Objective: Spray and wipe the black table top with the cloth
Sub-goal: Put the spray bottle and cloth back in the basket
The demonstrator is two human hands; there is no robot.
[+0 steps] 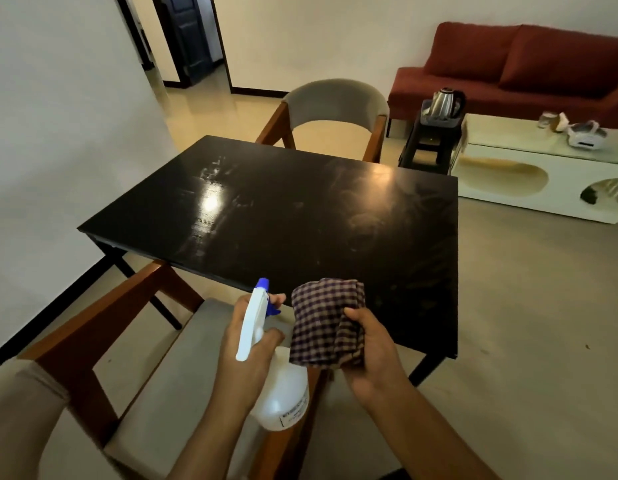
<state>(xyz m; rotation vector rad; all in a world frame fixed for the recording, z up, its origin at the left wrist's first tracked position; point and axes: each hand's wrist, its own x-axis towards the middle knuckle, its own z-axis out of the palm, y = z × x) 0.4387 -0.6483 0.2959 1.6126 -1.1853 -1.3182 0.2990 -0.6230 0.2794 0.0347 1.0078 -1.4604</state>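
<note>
My left hand [245, 348], lower centre of frame, is curled round the neck of the spray bottle [283, 400]. Index finger lies across the blue trigger [273, 309], the other fingers wrap below it and the thumb is hidden behind the sprayer head. The bottle is upright with a slight tilt. Its blue nozzle [263, 283] points up-frame toward the table [283, 216], and its white body hangs below my fist. My right hand [373, 351], just right of the left, is closed on the cloth [324, 320]. The thumb presses on top at the cloth's right side and the fingers are tucked underneath, mostly hidden. The cloth is checked and bunched, held up over the table's near edge. Cannot tell if it touches the top. Cloth and bottle sit just beside each other, a narrow gap between. The black table fills the centre of frame. Its top is glossy, with a bright light glare left of centre and pale smears and streaks across it. A near chair [144, 358] at lower left has a grey seat and wood arms, partly under my left arm. A far chair [335, 105] stands beyond the table, top centre. A red sofa [529, 64] is upper right, and a kettle [444, 100] sits on a dark stool [425, 143] in front of it. A white low table [542, 188] is at right, and a dark door [186, 32] at upper left.
</note>
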